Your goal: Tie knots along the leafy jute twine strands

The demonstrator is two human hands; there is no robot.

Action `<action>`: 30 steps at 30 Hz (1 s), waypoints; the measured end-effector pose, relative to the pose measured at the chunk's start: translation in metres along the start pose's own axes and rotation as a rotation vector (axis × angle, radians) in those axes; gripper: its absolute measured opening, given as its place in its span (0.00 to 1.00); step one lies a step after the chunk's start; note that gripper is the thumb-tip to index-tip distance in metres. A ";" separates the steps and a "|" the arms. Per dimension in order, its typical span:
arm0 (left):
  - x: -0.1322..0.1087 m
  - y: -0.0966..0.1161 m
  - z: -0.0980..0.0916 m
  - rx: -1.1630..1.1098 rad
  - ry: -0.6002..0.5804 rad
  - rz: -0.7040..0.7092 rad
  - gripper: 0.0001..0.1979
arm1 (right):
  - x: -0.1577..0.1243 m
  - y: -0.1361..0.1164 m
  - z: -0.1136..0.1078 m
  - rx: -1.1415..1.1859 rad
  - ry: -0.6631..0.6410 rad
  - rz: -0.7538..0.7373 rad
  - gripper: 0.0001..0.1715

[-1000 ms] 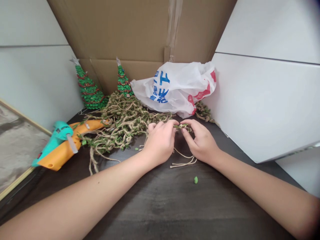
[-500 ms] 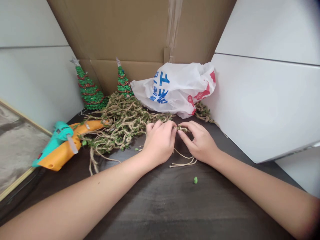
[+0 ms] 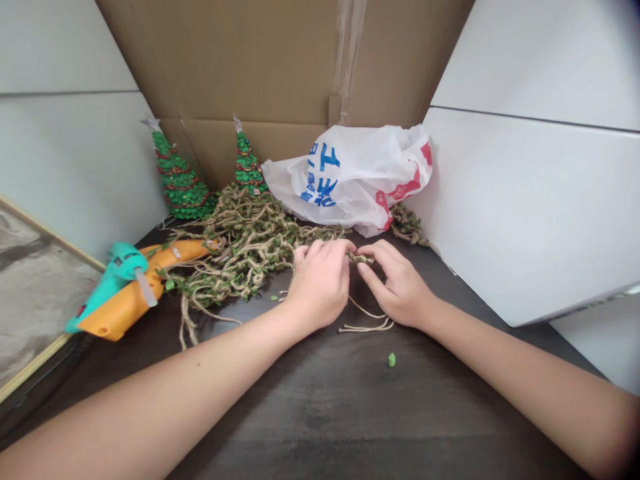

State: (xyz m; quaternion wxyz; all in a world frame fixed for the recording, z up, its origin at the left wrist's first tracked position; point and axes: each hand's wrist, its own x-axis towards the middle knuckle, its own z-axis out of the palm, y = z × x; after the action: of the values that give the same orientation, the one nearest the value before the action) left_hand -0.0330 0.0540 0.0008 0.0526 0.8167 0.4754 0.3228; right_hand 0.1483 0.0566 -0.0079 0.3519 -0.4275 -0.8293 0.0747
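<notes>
Between my fingertips is a short stretch of twine garland (image 3: 361, 259) with green bits woven in. My left hand (image 3: 323, 280) pinches its left end, and my right hand (image 3: 395, 280) grips it from the right, thumb and forefinger on the cord. Most of the held piece is hidden by my fingers. Loose twine ends (image 3: 367, 328) trail on the table below my hands. Beyond my left hand lies a big tangled heap of the same leafy twine (image 3: 250, 247). One small green leaf (image 3: 391, 360) rests on the dark table (image 3: 320, 413) nearer to me.
On the left lies a teal and orange glue gun (image 3: 120, 293). Two small green Christmas trees (image 3: 183, 177) stand behind the heap. A white plastic bag (image 3: 360, 173) leans against the cardboard (image 3: 250, 60), with more twine (image 3: 410, 225) beside it. A white box (image 3: 530, 207) borders the right.
Hardly anything differs. My fingers have shifted very slightly, and a little more of the garland shows between them.
</notes>
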 end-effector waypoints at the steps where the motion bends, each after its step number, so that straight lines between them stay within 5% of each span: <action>1: 0.000 -0.001 0.001 0.008 0.008 -0.006 0.13 | 0.000 0.000 0.000 -0.003 0.018 -0.001 0.10; 8: 0.002 0.000 0.002 0.081 -0.099 0.069 0.12 | 0.002 0.000 -0.001 0.036 0.184 -0.083 0.09; 18: 0.000 0.002 -0.006 -0.191 -0.054 0.140 0.15 | 0.001 0.003 -0.002 0.017 0.137 0.074 0.10; 24: 0.000 0.001 -0.007 -0.249 -0.107 0.227 0.14 | 0.001 0.004 -0.002 0.079 0.082 0.003 0.11; 30: -0.002 0.000 -0.008 -0.346 -0.040 0.261 0.12 | 0.001 0.004 -0.002 0.196 0.048 -0.012 0.12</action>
State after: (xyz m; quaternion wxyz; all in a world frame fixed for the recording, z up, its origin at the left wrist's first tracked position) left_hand -0.0378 0.0508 0.0065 0.1591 0.8563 0.3023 0.3874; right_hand 0.1521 0.0597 -0.0079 0.4125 -0.3876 -0.8119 0.1432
